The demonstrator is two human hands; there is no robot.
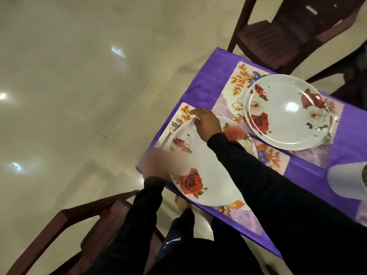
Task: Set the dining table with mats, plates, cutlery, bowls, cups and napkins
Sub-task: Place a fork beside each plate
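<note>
The near plate [210, 171], white with red roses, lay on a flowered mat [183, 114] at the corner of the table. A purple cloth [210, 70] covered the table.

The right hand [206, 121] reached over the far rim of the near plate. Its fingers were bent down onto that rim, and the thumb pointed away from the plate. It was too hard to see if the fingers pinched the rim or only touched it.

The left hand [158, 165] was at the left edge of the near plate. It was all blurred, so I could not tell how its fingers lay or if they held a thing.

A fork [168, 133] lay on the mat just left of the near plate, with its prongs pointing away from the person. The blurred left hand hid the end of its handle.

A second plate [288, 114] with roses sat on another mat [242, 78], beyond the near plate. To the right of the near plate, at the picture's edge, stood a white thing [345, 181] I could not make out.

One dark chair [95, 225] stood near the person's side of the plate, and another chair [288, 34] stood past the second plate.
</note>
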